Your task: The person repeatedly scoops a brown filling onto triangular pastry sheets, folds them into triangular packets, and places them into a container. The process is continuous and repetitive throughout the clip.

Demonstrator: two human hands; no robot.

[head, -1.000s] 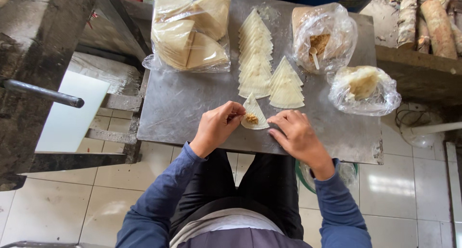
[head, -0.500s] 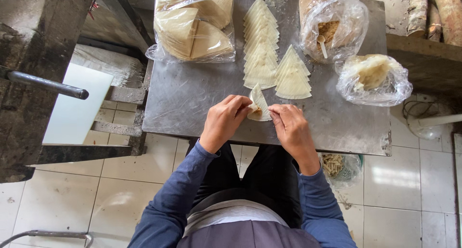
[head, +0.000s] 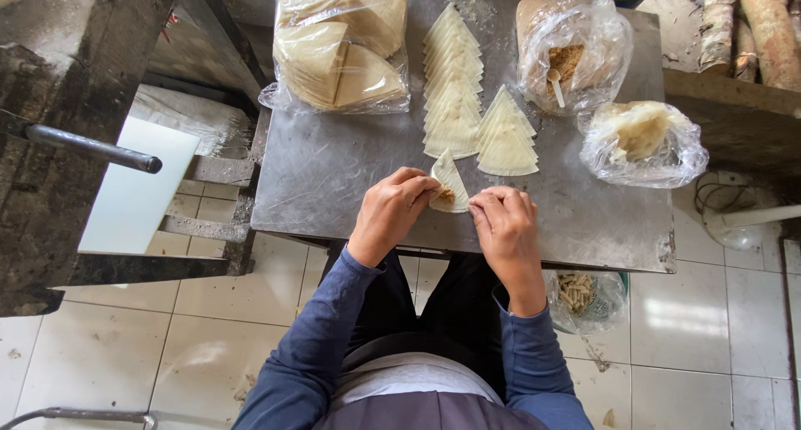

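**Folding a filled wrapper, and where it might go sideways**

Both hands are working one small triangular wrapper (head: 448, 184) lying on the metal surface (head: 334, 171). The left hand (head: 390, 209) has its fingers (head: 417, 182) pinched onto the wrapper's left edge, and the right hand (head: 503, 221) has its fingers (head: 484, 203) curled down against the lower right corner. A dab of brown filling (head: 447, 196) sits right between the two sets of fingertips.

Risk as I see it: squeeze too hard and the filling probably oozes out the open side, or the thin sheet tears at the fold. The finished triangles (head: 455, 96) lie just beyond the fingers, so a sloppy push could nudge them.

Hard to tell: the wrapper's bottom edge is hidden under the fingertips, so I can't say whether it's sealed. The bag of filling (head: 576, 50) with its spoon, the stack of wrappers (head: 338, 50) and the other bag (head: 642, 142) farther out are blurred by plastic.
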